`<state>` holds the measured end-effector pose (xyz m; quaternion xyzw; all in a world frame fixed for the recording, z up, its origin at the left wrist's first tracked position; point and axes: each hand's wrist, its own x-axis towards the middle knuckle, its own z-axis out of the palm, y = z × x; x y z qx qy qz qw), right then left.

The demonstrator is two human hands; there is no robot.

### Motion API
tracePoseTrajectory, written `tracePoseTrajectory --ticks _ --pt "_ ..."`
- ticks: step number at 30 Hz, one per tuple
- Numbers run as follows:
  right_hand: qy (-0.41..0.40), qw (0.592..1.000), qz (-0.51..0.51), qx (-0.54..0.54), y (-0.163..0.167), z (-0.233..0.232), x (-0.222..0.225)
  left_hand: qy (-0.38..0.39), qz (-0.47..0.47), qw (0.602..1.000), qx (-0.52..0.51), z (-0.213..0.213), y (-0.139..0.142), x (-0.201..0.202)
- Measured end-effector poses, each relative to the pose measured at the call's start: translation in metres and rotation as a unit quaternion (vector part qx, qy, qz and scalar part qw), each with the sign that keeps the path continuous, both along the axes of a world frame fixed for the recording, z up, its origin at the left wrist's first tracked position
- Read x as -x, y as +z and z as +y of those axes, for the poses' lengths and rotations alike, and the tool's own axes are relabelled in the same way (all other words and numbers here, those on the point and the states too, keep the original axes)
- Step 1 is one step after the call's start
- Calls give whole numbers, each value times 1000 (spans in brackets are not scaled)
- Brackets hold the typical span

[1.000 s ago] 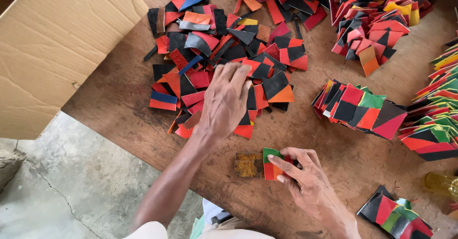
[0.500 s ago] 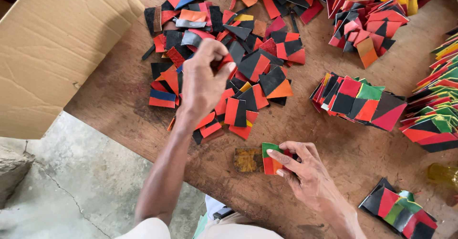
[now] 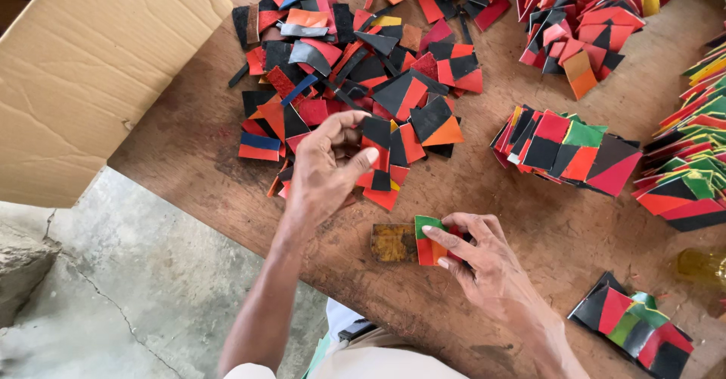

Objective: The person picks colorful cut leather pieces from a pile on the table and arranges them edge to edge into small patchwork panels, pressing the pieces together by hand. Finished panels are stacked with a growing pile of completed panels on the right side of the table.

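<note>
Left hand (image 3: pixel 327 169): hovering over the near edge of the loose pile of cut pieces (image 3: pixel 363 69), fingers curled inward, thumb and forefinger closing on 1 black-and-red piece (image 3: pixel 376 133) at the pile's front.
Right hand (image 3: pixel 484 254): resting on the worktop (image 3: pixel 189 145), fingers pressing down and pinching a small stack of coloured pieces (image 3: pixel 428 239), green on top with red and orange showing below.
Key relation: the small stack is lying below and to the right of the left hand, nearer the person; the right hand is already touching it, so the right hand is the nearer 1. The stack's long axis is running roughly away from the person.
Beside the stack: a worn yellow-brown block (image 3: pixel 393 243) is sitting just to its left, touching or nearly so; I cannot tell which.
Other stacks: a fanned row (image 3: pixel 567 148) is lying to the right of the pile, another group (image 3: pixel 635 330) near the right wrist, more along the far right.
Surface: brown, scuffed wood.
Room: a cardboard box flap (image 3: pixel 91 77) is overhanging the left edge; cracked concrete floor (image 3: pixel 91 311) is showing below.
</note>
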<state>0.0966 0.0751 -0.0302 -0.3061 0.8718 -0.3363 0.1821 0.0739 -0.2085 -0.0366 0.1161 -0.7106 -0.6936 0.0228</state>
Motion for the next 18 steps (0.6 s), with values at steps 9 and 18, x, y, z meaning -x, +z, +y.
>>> tracePoseTrajectory --ticks 9,18 --pt "6 1000 27 0 0 1 -5 -17 -21 996 -87 26 -7 -29" --pt "3 1000 24 -1 -13 5 -7 -23 -19 993 116 50 3 -68"
